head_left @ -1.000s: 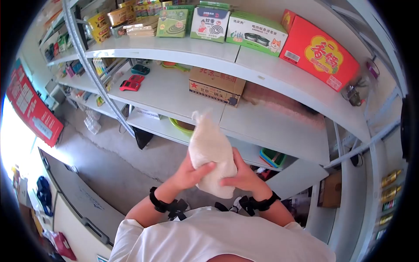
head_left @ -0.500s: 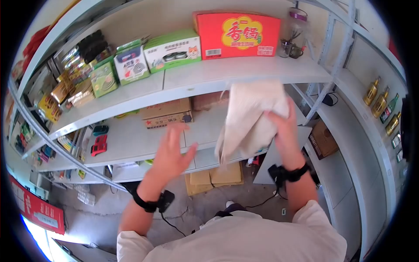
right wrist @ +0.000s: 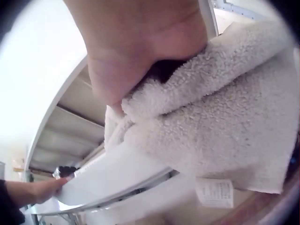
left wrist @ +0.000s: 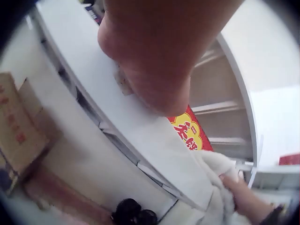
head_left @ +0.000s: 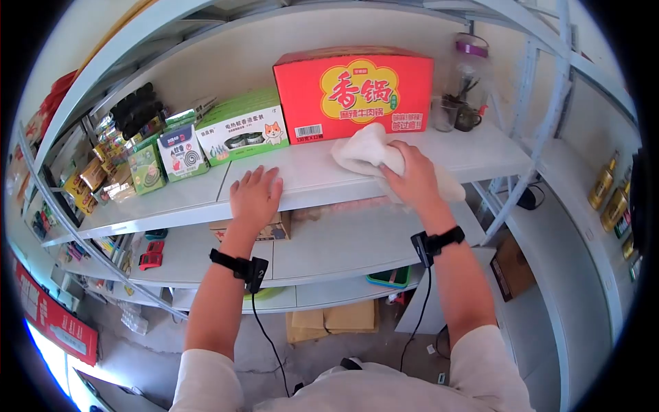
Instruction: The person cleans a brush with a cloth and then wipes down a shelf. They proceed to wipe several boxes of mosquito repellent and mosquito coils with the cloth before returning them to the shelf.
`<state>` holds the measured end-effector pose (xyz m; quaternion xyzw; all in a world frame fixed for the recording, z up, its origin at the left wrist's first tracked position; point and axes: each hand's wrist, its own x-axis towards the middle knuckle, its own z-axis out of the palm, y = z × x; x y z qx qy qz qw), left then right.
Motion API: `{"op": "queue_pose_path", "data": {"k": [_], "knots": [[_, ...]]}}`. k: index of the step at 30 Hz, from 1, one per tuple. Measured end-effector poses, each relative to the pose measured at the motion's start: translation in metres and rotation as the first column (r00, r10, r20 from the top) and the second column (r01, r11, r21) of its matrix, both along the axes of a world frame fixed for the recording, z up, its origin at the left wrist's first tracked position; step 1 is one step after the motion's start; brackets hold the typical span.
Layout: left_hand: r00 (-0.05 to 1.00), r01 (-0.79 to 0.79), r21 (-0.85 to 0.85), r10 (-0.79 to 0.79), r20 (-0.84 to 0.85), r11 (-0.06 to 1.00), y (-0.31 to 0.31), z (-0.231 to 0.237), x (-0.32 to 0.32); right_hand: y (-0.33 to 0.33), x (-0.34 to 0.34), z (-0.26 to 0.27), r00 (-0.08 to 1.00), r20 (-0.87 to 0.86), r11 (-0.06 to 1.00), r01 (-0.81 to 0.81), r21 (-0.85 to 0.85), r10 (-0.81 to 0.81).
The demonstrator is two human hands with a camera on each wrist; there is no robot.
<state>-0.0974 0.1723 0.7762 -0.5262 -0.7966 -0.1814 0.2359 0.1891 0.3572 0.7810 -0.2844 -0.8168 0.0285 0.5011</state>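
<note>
A cream fleecy towel (head_left: 364,147) lies bunched on the upper white shelf (head_left: 302,172), in front of the red carton. My right hand (head_left: 415,175) grips it from above, and part of it drapes over the shelf's front edge. In the right wrist view the towel (right wrist: 225,117) shows its looped pile and a small white label (right wrist: 214,192) at its hem. My left hand (head_left: 257,199) rests on the front of the same shelf with fingers spread, left of the towel. Its fingers are hidden behind the wrist in the left wrist view.
The red carton (head_left: 353,93), green and white mosquito-coil boxes (head_left: 240,130) and a purple-lidded jar (head_left: 471,75) line the back of the shelf. A cardboard box (head_left: 274,226) sits one shelf below. Golden bottles (head_left: 604,185) stand on the right-hand rack beyond a metal upright (head_left: 528,123).
The view has turned right toward the red carton. Both hands held the towel at first; the left let go and moved onto the shelf, while the right brought the towel down onto it.
</note>
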Motion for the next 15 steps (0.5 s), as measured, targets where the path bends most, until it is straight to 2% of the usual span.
{"op": "queue_pose_path", "data": {"k": [2, 5, 9, 12, 15], "knots": [[1.0, 0.007, 0.082, -0.005, -0.02, 0.997, -0.002, -0.01, -0.001, -0.005, 0.002, 0.004, 1.0, -0.025, 0.996, 0.002, -0.084, -0.004], [0.999, -0.001, 0.123, 0.005, -0.035, 0.992, -0.003, -0.012, 0.004, 0.006, -0.002, -0.003, 0.986, -0.142, 0.995, 0.083, -0.064, -0.091], [0.999, -0.022, 0.272, 0.034, -0.04, 0.962, 0.007, -0.019, 0.008, 0.018, -0.003, 0.0, 0.968, -0.143, 0.978, 0.198, -0.073, -0.207], [0.994, -0.051, 0.358, 0.08, -0.068, 0.932, 0.013, -0.028, 0.01, 0.029, -0.004, 0.003, 0.953, -0.119, 0.958, 0.27, -0.094, -0.28], [0.988, -0.075, 0.425, 0.124, -0.088, 0.902, 0.019, -0.032, 0.011, 0.018, -0.009, 0.006, 0.96, 0.037, 0.956, 0.281, -0.087, -0.279]]}}
